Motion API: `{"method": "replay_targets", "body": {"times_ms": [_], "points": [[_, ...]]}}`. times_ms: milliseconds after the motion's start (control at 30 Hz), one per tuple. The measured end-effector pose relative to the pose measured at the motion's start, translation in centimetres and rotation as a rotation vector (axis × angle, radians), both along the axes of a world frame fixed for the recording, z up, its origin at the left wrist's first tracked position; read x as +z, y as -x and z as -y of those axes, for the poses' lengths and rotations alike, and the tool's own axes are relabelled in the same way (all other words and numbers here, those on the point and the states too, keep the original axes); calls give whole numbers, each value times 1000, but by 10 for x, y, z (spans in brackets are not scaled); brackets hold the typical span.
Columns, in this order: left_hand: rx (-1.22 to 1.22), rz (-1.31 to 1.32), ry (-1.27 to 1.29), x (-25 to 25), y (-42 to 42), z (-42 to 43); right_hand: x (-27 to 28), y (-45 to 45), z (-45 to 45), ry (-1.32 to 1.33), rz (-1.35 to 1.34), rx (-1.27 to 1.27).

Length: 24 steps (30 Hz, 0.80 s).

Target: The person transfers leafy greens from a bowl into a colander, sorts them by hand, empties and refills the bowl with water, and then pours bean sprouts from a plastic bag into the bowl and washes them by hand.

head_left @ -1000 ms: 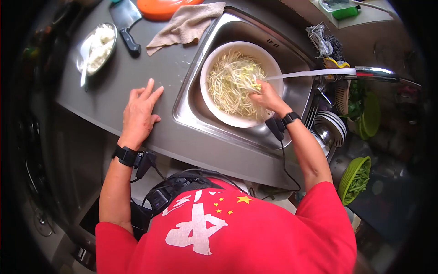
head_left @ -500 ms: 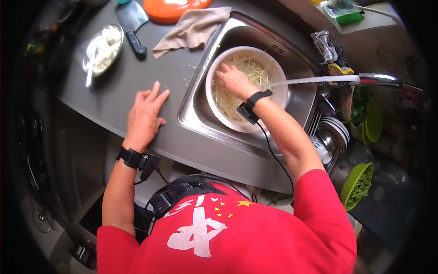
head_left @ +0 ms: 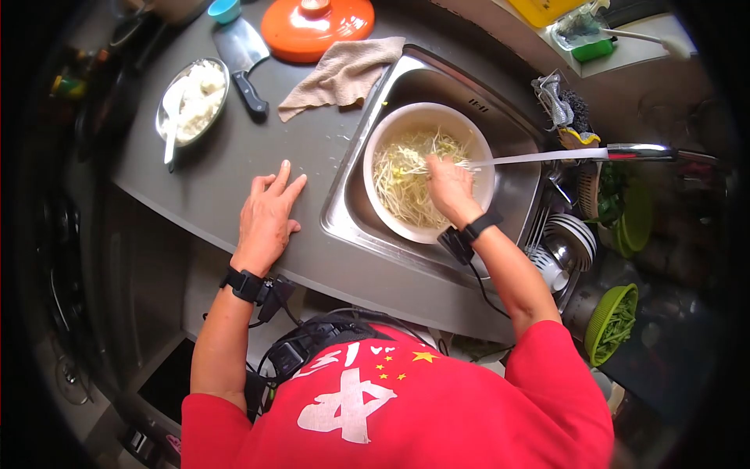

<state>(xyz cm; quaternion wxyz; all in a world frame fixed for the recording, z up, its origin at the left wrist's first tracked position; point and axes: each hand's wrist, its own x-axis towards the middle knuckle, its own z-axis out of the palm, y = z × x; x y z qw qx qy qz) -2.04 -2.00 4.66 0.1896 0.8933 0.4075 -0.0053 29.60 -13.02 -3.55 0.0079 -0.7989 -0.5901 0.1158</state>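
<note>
A white bowl point(head_left: 373, 205) stands in the steel sink, with pale bean sprouts point(head_left: 406, 187) in it. My right hand point(head_left: 451, 187) is in the bowl at its right side, fingers curled down into the sprouts; the fingertips are hidden. Beside that hand, a stream of water point(head_left: 539, 157) runs from the tap point(head_left: 641, 152) into the bowl. My left hand point(head_left: 264, 217) lies on the grey counter left of the sink, open with its fingers spread, holding nothing.
The sink point(head_left: 344, 223) is set into the counter point(head_left: 234, 168). Left are a dish of white food point(head_left: 205, 94) with a spoon, a cleaver point(head_left: 244, 59), an orange lid point(head_left: 312, 39) and a cloth point(head_left: 340, 74). Right are stacked dishes point(head_left: 574, 238) and a green basket point(head_left: 600, 320).
My right hand has moved from the bowl's left part to its right side, fingers now curled down. My left hand still rests on the counter. The whole view has shifted slightly.
</note>
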Motion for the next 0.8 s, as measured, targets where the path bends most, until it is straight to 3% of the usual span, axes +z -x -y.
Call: {"method": "replay_targets", "body": {"times_ms": [133, 267, 333, 367, 467, 533, 633, 733, 800], "points": [[-6, 47, -3, -4, 2, 0, 13, 2, 16, -141, -95, -79], [-18, 30, -12, 0, 1, -1, -9, 2, 14, 137, -65, -70], [-17, 28, -6, 0, 2, 1, 7, 5, -9, 226, -77, -11], [-14, 29, -7, -1, 3, 1, -1, 3, -22, 68, -53, -20], [-20, 29, -9, -1, 1, 0, 8, 7, -71, -414, -417, -141], [-19, 19, -6, 1, 1, 1, -4, 9, -104, -622, -474, -224], [-16, 18, -3, 0, 1, 0, -13, 11, -131, -368, -901, -472], [-13, 38, 0, -2, 3, 0, -22, 5, -123, -364, -1236, -550], [-14, 29, -7, -3, 4, 0, -15, -6, -92, -445, -1270, -497]]}}
